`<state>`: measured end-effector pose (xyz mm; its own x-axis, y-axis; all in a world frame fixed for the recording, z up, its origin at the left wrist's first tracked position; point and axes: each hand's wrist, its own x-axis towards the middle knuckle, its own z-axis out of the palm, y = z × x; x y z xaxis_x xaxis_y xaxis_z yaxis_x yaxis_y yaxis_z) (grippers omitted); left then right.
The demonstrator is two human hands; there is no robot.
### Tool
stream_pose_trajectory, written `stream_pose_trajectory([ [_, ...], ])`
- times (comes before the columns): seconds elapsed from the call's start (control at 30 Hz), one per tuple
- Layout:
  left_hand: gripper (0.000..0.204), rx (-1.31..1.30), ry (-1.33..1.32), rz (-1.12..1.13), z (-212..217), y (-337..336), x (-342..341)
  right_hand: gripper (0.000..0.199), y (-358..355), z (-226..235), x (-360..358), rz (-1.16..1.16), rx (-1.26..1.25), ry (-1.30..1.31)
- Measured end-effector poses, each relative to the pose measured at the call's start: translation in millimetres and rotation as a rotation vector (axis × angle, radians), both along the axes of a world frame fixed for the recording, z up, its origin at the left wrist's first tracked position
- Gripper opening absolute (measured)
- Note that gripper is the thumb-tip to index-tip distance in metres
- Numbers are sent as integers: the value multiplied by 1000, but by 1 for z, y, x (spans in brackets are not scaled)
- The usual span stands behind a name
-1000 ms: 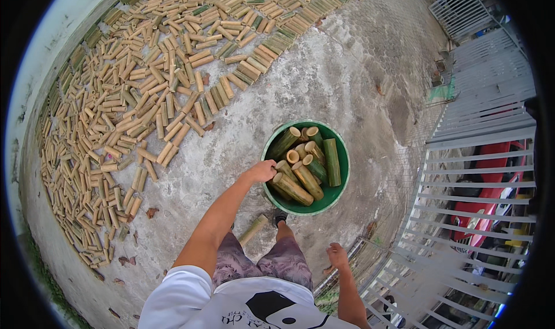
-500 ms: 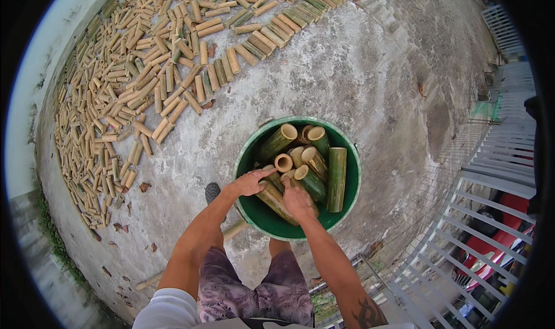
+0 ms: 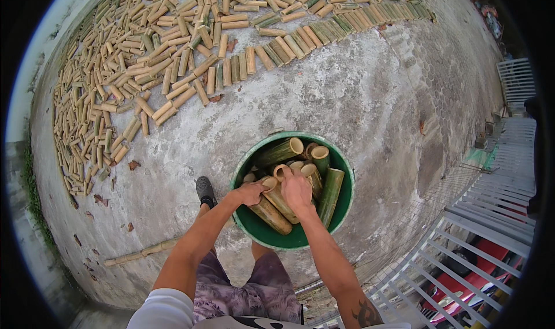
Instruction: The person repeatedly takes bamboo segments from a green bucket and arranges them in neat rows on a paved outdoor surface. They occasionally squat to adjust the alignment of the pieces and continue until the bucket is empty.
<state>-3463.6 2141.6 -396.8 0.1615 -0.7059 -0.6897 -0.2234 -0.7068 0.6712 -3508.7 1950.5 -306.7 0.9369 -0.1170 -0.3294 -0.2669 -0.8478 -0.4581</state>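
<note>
A round green tub (image 3: 247,228) holds several cut bamboo tubes, some dark green, others tan. On its left side my left hand (image 3: 251,194) is closed at the open end of a tan bamboo tube (image 3: 280,203), fingertips on its rim. My right hand (image 3: 296,191) reaches into the middle of the pile, its fingers closed on the rim of another bamboo tube (image 3: 280,170); the rest of that tube is hidden by the hand. A green bamboo tube (image 3: 330,196) leans against the tub's right wall. Beneath my left hand a thick bamboo tube (image 3: 270,216) lies slanted.
Many short bamboo tubes (image 3: 167,69) cover the concrete floor at the far left, with a neat row (image 3: 300,40) along their edge. A long bamboo pole (image 3: 141,253) lies behind my shoe (image 3: 205,191). A grey metal fence (image 3: 462,259) runs along the right.
My right hand has shifted up to the rim of a tube in the middle. My left hand has moved onto a tan tube's end. The tub appears lower in view.
</note>
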Motion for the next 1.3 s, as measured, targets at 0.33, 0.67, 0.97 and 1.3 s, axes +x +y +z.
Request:
stream_pose_trajectory([
  [0.33,65,-67,-52,98,-21,8,-11,35,-59,-60,66,587,-709,548],
  [0.67,61,-122,77,159,-1,14,-2,36,-34,-57,42,539,-769,473],
  [0.97,61,-140,49,192,8,16,-10,41,-61,-70,64,508,-615,641],
  [1.3,48,-151,-46,227,26,24,-42,41,-44,-83,71,445,-623,671],
])
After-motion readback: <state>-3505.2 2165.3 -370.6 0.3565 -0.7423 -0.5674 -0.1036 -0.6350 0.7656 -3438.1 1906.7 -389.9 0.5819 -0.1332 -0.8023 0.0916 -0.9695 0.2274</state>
